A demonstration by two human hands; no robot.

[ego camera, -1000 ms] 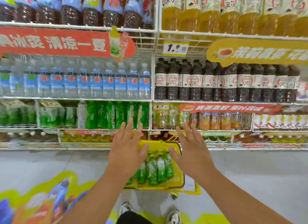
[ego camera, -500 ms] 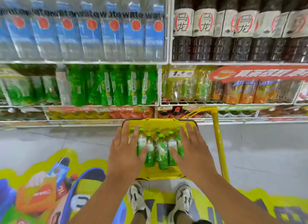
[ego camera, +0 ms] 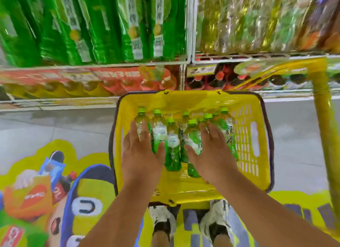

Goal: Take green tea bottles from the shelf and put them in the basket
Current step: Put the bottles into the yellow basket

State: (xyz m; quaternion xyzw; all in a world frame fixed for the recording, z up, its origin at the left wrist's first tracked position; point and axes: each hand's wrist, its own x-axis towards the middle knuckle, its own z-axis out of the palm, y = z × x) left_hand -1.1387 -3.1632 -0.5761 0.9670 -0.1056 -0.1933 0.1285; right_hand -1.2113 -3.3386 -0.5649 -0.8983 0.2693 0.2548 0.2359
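Bottles (ego camera: 173, 145) in basket (ego camera: 244, 136), before shelf (ego camera: 189, 61).

1. Two bare forearms reach forward and down from the lower edge of the view, side by side and apart.
2. The left hand (ego camera: 141, 155) lies palm down over the left part of the basket (ego camera: 244, 136), fingers straight and close together, thumb spread toward the middle.
3. The right hand (ego camera: 214, 154) mirrors it over the basket's middle, palm down, fingers straight, thumb spread inward.
4. Neither hand curls around anything.
5. Two feet in white shoes (ego camera: 162, 222) stand just behind the basket.
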